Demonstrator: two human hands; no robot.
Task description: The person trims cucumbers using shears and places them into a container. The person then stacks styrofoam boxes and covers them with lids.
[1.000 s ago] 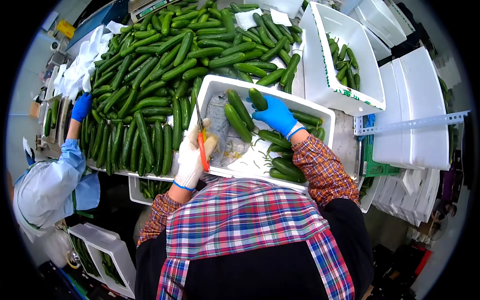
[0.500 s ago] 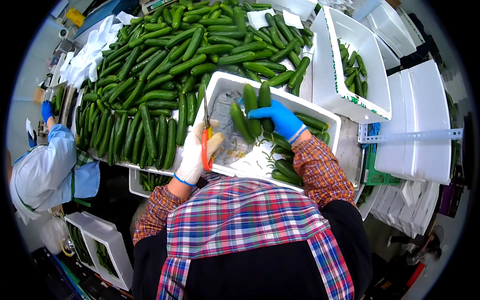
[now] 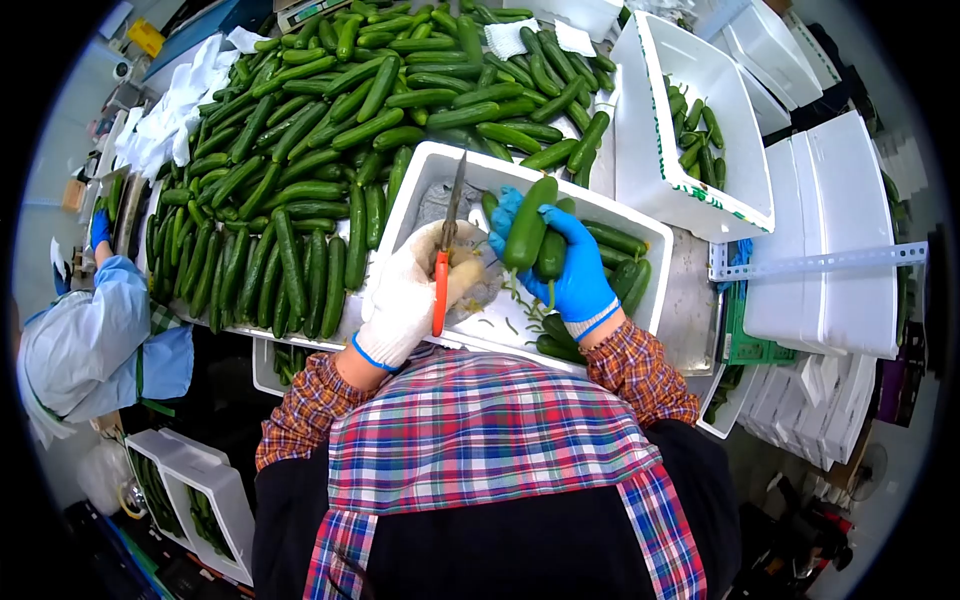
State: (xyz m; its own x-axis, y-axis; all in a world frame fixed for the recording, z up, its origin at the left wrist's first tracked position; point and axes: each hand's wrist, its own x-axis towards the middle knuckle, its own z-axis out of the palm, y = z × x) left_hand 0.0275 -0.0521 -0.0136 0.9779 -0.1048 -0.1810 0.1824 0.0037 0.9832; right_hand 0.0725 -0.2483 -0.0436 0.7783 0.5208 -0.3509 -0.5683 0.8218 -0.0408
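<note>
My left hand (image 3: 397, 308), in a white knit glove, is closed around scissors (image 3: 441, 290) with orange handles. Their blades point up, away from me. In a blue glove, my right hand (image 3: 580, 275) grips several cucumbers (image 3: 529, 226), their stem ends toward me. Both hands are over a white foam box (image 3: 612, 210). Inside it lie more cucumbers (image 3: 617, 240) on the right, a crumpled grey sheet (image 3: 433, 203) and small stem scraps (image 3: 487, 322). The scissors are left of the held cucumbers, apart from them.
A large pile of cucumbers (image 3: 300, 160) covers the table beyond and left of the box. Another foam box (image 3: 640, 130) with cucumbers stands at the right, near a metal bracket (image 3: 820, 262). At far left is a co-worker (image 3: 85, 335) in light blue sleeves.
My right hand has drawn the cucumbers closer and turned them so their stem ends face me. My left hand has moved right with the scissors, nearer to them.
</note>
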